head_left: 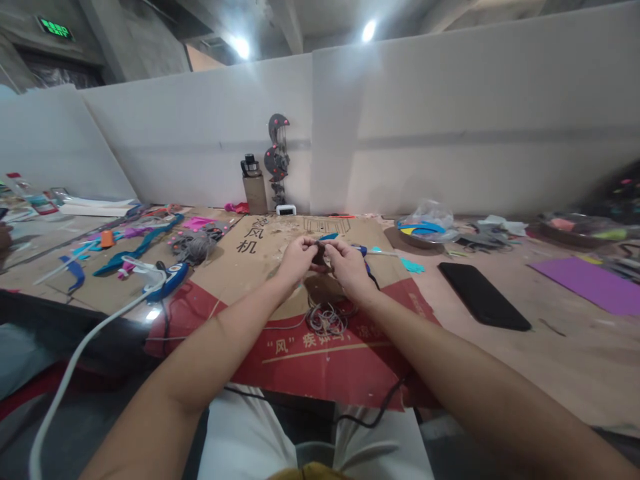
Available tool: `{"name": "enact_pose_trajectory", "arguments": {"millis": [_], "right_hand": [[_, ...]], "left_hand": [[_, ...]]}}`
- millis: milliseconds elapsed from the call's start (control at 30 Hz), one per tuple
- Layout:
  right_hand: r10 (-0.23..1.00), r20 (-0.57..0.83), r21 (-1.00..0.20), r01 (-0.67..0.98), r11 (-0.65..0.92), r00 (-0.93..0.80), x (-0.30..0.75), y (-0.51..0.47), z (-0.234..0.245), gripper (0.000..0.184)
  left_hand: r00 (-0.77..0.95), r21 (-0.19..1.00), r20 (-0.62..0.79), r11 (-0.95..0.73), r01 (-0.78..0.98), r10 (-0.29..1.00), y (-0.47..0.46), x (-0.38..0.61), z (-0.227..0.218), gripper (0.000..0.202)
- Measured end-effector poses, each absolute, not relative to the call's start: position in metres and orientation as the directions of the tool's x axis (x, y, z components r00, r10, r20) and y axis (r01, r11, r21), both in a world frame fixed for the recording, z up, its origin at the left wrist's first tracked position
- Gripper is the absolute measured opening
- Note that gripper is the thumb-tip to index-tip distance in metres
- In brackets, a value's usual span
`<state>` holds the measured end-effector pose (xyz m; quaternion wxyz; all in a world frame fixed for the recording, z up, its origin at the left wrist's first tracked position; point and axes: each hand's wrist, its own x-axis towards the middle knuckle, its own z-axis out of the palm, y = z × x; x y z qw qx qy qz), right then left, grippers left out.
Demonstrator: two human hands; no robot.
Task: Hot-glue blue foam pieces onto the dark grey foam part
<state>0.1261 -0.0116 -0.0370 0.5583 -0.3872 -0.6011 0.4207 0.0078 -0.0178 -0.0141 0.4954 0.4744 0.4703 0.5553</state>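
Note:
My left hand [299, 257] and my right hand [346, 263] meet over the cardboard sheet [280, 293]. Both are closed, their fingertips pinching a small dark piece [320, 255] whose kind I cannot make out. Just beyond the fingers is a blue pointed piece [329, 236]. Below the hands, a loose tangle of thin grey cord [327, 320] rests on the red part of the sheet, one strand trailing left. Beside my right hand lies a blue-ended tool [361, 251], partly hidden, with a teal scrap [413, 265] to its right.
A black phone [483, 297] and purple sheet [590, 283] lie at right. A bowl [425, 230] holds coloured pieces. At left are grey yarn [195, 245] and a blue-and-white glue gun [167, 280] with a white cable. A bottle [255, 190] stands before the partition [210, 133].

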Motion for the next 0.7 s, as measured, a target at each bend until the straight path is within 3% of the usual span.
{"name": "enact_pose_trajectory", "arguments": {"millis": [100, 233, 367, 533, 700], "right_hand": [[0.881, 0.465, -0.875, 0.108, 0.472, -0.083, 0.128, -0.012, -0.038, 0.030], [0.758, 0.627, -0.691, 0.320, 0.648, -0.181, 0.132, -0.014, -0.039, 0.034], [0.705, 0.659, -0.565, 0.445, 0.694, -0.263, 0.135, -0.015, -0.038, 0.040], [0.684, 0.676, -0.552, 0.427, 0.716, -0.273, 0.135, -0.015, -0.037, 0.038], [0.738, 0.630, -0.656, 0.343, 0.672, -0.243, 0.133, -0.013, -0.037, 0.027]], "left_hand": [[-0.075, 0.971, 0.002, -0.020, -0.239, 0.997, -0.019, 0.009, -0.008, 0.009], [-0.031, 0.934, -0.038, 0.025, -0.358, 0.999, -0.020, 0.007, -0.003, 0.012], [0.047, 0.901, -0.008, 0.028, -0.433, 0.999, -0.019, 0.002, -0.002, 0.010], [0.047, 0.880, -0.033, 0.051, -0.473, 0.998, -0.012, -0.003, -0.005, 0.009], [-0.020, 0.894, -0.054, 0.039, -0.446, 0.998, -0.004, -0.010, -0.005, 0.016]]}}
